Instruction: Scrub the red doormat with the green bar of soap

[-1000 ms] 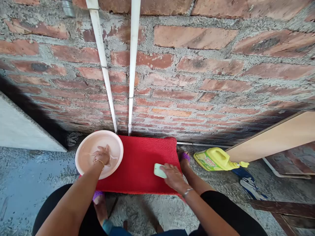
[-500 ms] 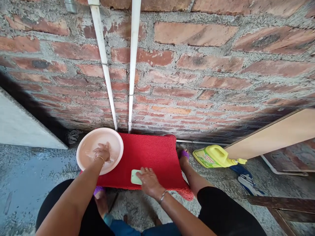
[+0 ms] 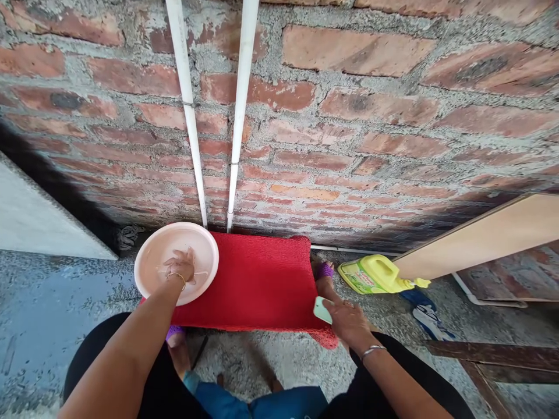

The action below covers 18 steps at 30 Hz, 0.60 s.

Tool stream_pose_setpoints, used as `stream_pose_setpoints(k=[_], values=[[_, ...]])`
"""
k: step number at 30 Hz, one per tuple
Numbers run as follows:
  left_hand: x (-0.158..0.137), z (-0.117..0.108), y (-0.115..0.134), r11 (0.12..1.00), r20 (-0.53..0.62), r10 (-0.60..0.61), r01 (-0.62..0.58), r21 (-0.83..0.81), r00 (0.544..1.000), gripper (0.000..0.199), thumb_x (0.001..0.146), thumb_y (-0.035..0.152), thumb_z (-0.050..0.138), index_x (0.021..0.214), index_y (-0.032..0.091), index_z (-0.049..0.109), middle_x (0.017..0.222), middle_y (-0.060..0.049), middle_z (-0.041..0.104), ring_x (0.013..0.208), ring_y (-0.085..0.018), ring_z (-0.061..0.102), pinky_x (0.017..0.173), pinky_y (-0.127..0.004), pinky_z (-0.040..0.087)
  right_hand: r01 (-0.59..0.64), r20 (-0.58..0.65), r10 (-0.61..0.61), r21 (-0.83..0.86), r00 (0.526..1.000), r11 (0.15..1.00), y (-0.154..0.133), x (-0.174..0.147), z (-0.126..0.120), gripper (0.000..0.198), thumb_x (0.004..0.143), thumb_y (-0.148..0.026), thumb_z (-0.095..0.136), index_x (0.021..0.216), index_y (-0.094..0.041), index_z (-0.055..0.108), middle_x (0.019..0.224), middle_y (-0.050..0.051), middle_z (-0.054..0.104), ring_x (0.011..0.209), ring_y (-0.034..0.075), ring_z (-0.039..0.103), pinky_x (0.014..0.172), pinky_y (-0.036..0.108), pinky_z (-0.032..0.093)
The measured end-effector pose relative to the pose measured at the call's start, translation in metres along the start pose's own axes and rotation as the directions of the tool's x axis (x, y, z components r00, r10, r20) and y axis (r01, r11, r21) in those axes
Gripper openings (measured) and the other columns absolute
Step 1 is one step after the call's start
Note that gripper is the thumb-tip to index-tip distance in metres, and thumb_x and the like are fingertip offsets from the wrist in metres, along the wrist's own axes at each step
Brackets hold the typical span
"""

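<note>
A pale pink basin (image 3: 140, 279) stands on the left end of a red knitted cloth (image 3: 262, 279), with clear water in it. Inside the basin my left hand (image 3: 181, 265) lies in the water with its fingers spread, holding nothing that I can see. My right hand (image 3: 349, 323) grips a flat, pale green rounded rectangular piece (image 3: 322, 310) with a small dark spot near its top edge; its exact kind is not clear. That piece is over the cloth's right front corner, close to my right leg.
A yellow jug (image 3: 371, 273) lies on the concrete floor at the right, by a leaning board (image 3: 484, 233). Two white pipes (image 3: 238, 116) run down the brick wall behind the cloth. Slippers (image 3: 430, 320) and a wooden frame (image 3: 493, 352) are at the lower right.
My right hand has moved to the right with the pale green piece, from the cloth's front middle to its right corner. My left hand stays in the basin, its fingers a little more spread.
</note>
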<state>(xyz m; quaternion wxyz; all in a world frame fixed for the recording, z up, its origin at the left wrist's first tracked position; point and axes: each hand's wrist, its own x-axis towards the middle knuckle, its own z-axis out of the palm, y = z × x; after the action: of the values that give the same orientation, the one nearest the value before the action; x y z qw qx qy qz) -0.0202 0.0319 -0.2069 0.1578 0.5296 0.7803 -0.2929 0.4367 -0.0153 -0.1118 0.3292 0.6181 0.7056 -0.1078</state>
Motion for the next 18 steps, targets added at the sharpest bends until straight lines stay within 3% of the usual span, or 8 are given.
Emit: stream_pose_setpoints(k=[2, 4, 8, 11, 13, 15, 18], values=[[0.001, 0.000, 0.000, 1.000, 0.019, -0.007, 0.007, -0.005, 1.000, 0.140, 0.050, 0.050, 0.090, 0.162, 0.026, 0.008, 0.160, -0.040, 0.016, 0.121, -0.070, 0.046, 0.064, -0.073, 0.055, -0.031, -0.014, 0.030, -0.034, 0.999, 0.999, 0.002, -0.005, -0.006, 0.051, 0.084, -0.006, 0.045, 0.128, -0.021, 0.067, 0.129, 0.018, 0.065, 0.119, 0.031, 0.059, 0.096, 0.045, 0.041], [0.001, -0.001, 0.000, 1.000, 0.030, -0.007, 0.007, -0.013, 1.000, 0.139, 0.052, 0.048, 0.090, 0.162, 0.026, 0.008, 0.160, -0.040, 0.016, 0.122, -0.070, 0.045, 0.064, -0.071, 0.056, 0.035, -0.055, -0.036, -0.014, 0.998, 0.999, -0.021, -0.011, -0.010, 0.051, 0.084, -0.006, 0.044, 0.127, -0.020, 0.067, 0.131, 0.018, 0.064, 0.118, 0.031, 0.060, 0.097, 0.045, 0.040], [-0.001, -0.002, 0.000, 0.999, 0.015, -0.012, 0.013, -0.032, 1.000, 0.142, 0.048, 0.051, 0.092, 0.161, 0.024, 0.011, 0.160, -0.041, 0.016, 0.123, -0.071, 0.043, 0.064, -0.071, 0.055, 0.285, -0.091, -0.277, 0.100, 0.957, 0.953, -0.113, -0.019, -0.007, 0.056, 0.082, -0.009, 0.049, 0.134, -0.025, 0.063, 0.143, 0.017, 0.058, 0.129, 0.030, 0.054, 0.107, 0.048, 0.035], [-0.003, -0.002, -0.001, 0.999, -0.002, -0.007, 0.007, -0.035, 1.000, 0.144, 0.046, 0.055, 0.091, 0.161, 0.022, 0.012, 0.159, -0.042, 0.017, 0.122, -0.072, 0.043, 0.064, -0.071, 0.055, 0.492, -0.085, -0.485, 0.149, 0.870, 0.857, -0.182, -0.022, -0.001, 0.059, 0.080, -0.012, 0.054, 0.137, -0.025, 0.059, 0.150, 0.016, 0.051, 0.136, 0.030, 0.049, 0.113, 0.051, 0.031], [-0.002, -0.002, -0.002, 1.000, -0.009, 0.009, -0.009, -0.029, 1.000, 0.144, 0.047, 0.057, 0.090, 0.161, 0.019, 0.011, 0.158, -0.043, 0.017, 0.122, -0.072, 0.043, 0.065, -0.071, 0.055, 0.572, -0.080, -0.567, 0.166, 0.820, 0.804, -0.207, -0.023, 0.003, 0.058, 0.079, -0.014, 0.056, 0.136, -0.023, 0.060, 0.150, 0.017, 0.052, 0.136, 0.031, 0.049, 0.114, 0.052, 0.031], [-0.001, 0.000, -0.004, 1.000, -0.006, 0.016, -0.016, -0.025, 1.000, 0.145, 0.046, 0.060, 0.089, 0.161, 0.018, 0.011, 0.157, -0.044, 0.017, 0.121, -0.071, 0.044, 0.064, -0.071, 0.055, 0.589, -0.079, -0.585, 0.184, 0.807, 0.787, -0.208, -0.022, 0.007, 0.056, 0.079, -0.016, 0.057, 0.135, -0.022, 0.060, 0.148, 0.018, 0.053, 0.135, 0.031, 0.050, 0.114, 0.053, 0.031], [0.001, 0.003, -0.005, 0.997, -0.050, 0.040, -0.043, -0.071, 0.998, 0.147, 0.042, 0.061, 0.089, 0.161, 0.017, 0.015, 0.155, -0.046, 0.020, 0.119, -0.073, 0.046, 0.061, -0.071, 0.054, 0.497, -0.069, -0.493, 0.194, 0.867, 0.846, -0.166, -0.022, 0.016, 0.059, 0.080, -0.013, 0.053, 0.138, -0.025, 0.059, 0.150, 0.017, 0.052, 0.136, 0.030, 0.050, 0.115, 0.053, 0.031]])
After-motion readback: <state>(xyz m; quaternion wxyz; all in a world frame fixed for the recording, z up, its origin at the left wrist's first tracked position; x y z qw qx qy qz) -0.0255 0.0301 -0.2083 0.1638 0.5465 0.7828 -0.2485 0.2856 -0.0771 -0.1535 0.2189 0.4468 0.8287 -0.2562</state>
